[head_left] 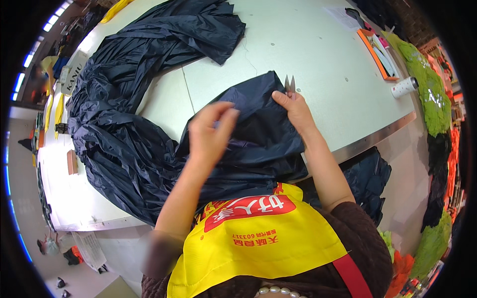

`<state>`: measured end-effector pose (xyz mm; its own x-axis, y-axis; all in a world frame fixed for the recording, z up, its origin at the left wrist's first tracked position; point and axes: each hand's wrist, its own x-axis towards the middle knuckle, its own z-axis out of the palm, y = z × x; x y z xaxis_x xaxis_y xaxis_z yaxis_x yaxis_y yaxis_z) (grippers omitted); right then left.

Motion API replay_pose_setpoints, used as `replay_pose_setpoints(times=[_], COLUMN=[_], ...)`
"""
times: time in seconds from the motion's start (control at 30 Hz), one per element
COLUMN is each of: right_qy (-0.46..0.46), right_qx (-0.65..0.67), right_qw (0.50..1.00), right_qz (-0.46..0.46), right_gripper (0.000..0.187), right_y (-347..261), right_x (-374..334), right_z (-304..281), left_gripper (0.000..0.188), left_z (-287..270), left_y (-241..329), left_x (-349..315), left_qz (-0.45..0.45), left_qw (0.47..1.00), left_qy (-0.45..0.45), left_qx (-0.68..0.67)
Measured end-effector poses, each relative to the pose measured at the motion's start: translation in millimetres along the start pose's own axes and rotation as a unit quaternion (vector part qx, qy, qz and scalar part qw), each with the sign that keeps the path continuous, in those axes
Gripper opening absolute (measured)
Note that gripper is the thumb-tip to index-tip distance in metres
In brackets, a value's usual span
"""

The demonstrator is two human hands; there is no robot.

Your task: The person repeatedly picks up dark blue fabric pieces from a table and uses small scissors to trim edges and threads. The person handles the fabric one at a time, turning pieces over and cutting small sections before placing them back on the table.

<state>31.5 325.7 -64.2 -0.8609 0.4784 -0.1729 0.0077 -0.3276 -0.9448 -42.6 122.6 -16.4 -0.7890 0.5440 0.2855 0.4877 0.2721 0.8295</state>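
A long, gathered length of dark navy, slightly shiny fabric curves over the white table, and its near end lies spread in front of me. My right hand is closed at the fabric's right edge, thumb on the cloth. Out of the same hand point the two blades of a small pair of scissors; their handles are hidden in the palm. Above the spread cloth, left of its middle, my left hand has curled fingers smeared by motion. Whether it grips a fold or thread cannot be made out.
An orange tray with small items lies at the table's far right, beside a white cylindrical container. Lime-green fabric is heaped beyond that edge. Dark cloth hangs below the table at right. A white box stands at left.
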Motion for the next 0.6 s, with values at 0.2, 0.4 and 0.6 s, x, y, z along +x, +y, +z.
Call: replay_pose_setpoints(times=[0.2,0.4,0.6], right_qy=[0.021,0.074,-0.097], right_qx=[0.03,0.222,0.105], right_qw=[0.999,0.967,0.984], right_qz=[0.013,0.104,0.106], right_gripper=[0.028,0.023,0.02], right_y=[-15.9,-21.6,5.4], right_x=[-49.9,-55.2,-48.9], right_z=[53.4,42.1,-55.0], left_gripper=[0.043,0.021,0.018], left_z=[40.0,28.3,4.9], left_y=[25.6,2.0,2.0], left_x=[-26.5,-30.2,-39.2], left_qz=[-0.075,-0.289,-0.331], left_qw=[0.982,0.792,0.751], left_qy=[-0.093,-0.118,-0.065], left_qx=[-0.146,-0.524,-0.567])
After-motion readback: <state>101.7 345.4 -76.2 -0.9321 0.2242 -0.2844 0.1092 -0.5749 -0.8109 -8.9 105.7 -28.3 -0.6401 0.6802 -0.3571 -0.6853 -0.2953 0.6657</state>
